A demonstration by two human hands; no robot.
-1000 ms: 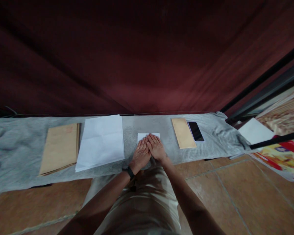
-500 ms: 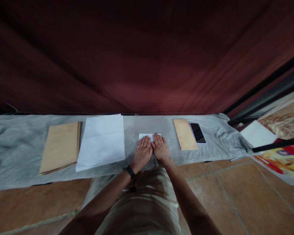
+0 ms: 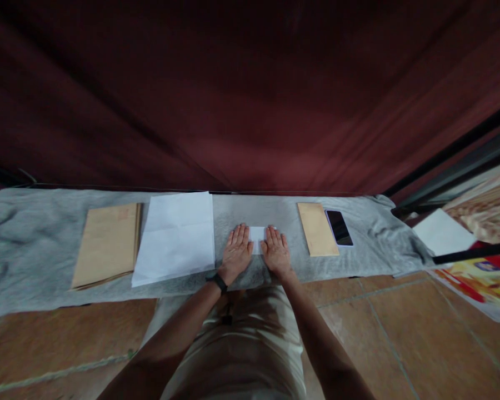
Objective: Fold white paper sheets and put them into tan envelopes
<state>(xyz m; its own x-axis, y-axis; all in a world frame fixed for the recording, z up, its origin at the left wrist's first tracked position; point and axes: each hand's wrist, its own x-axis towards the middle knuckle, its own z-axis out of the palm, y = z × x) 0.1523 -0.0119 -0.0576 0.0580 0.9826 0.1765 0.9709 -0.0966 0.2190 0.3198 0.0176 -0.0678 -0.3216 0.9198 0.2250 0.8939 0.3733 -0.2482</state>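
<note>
A small folded white paper (image 3: 258, 239) lies on a grey cloth (image 3: 33, 261) in front of me. My left hand (image 3: 236, 253) lies flat on its left part, fingers stretched out, a dark band on the wrist. My right hand (image 3: 276, 251) lies flat on its right part. Only a strip of the paper shows between the two hands. Neither hand grips anything.
Left of my hands lies a large white sheet (image 3: 175, 236), and beyond it a stack of brown envelopes (image 3: 107, 244). To the right are one brown envelope (image 3: 316, 236) and a black phone (image 3: 339, 227). A dark red curtain hangs behind; tiled floor below.
My hands, first together over the middle of the folded paper, have slid apart, the left to the left and the right to the right, uncovering a strip of paper between them.
</note>
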